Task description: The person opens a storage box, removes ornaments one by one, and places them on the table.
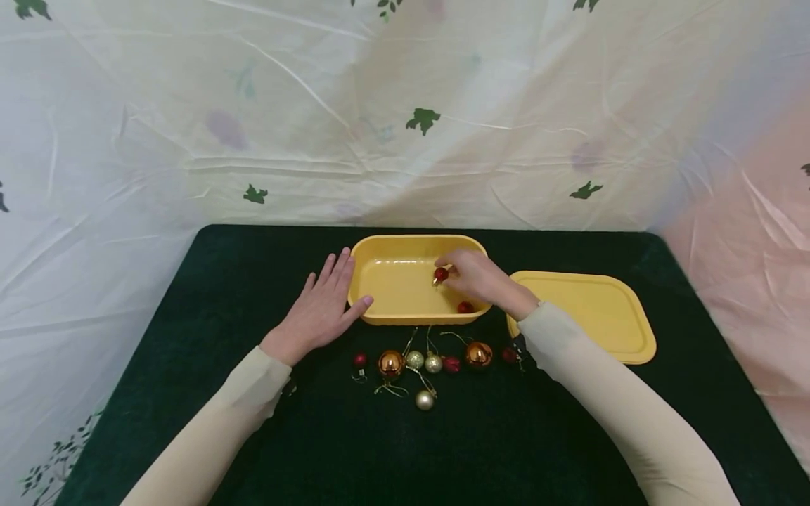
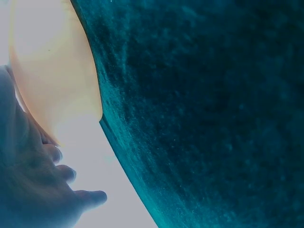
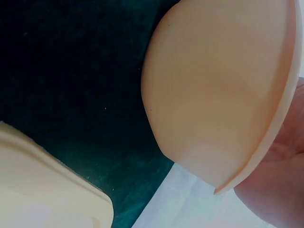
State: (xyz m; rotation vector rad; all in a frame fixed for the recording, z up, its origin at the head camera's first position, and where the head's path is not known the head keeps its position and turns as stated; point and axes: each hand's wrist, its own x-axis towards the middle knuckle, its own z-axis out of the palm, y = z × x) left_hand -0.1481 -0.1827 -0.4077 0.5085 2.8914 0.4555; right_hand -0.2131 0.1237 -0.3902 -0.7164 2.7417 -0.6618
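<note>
A yellow plastic container [image 1: 386, 316] stands near the far side of the table. My left hand [image 1: 319, 302] lies flat along its left end, fingers straight and thumb over the near rim; the left wrist view shows those fingers against the container wall [image 2: 57, 80]. Inside the right end, my right hand [image 1: 474, 275] pinches a small red bauble [image 1: 441, 275] with a gold cap. Another red bauble [image 1: 465, 308] lies in the container's near right corner. From the right wrist, the container's outer wall [image 3: 213, 90] hides most of the right hand [image 3: 280, 175].
In front of the container lies a row of baubles: two copper ones [image 1: 390, 364], several pale gold ones [image 1: 425, 400] and several red ones [image 1: 360, 360], some with gold strings. A yellow lid [image 1: 588, 309] rests to the right, partly under the right forearm. Dark green cloth [image 1: 405, 457] covers the table.
</note>
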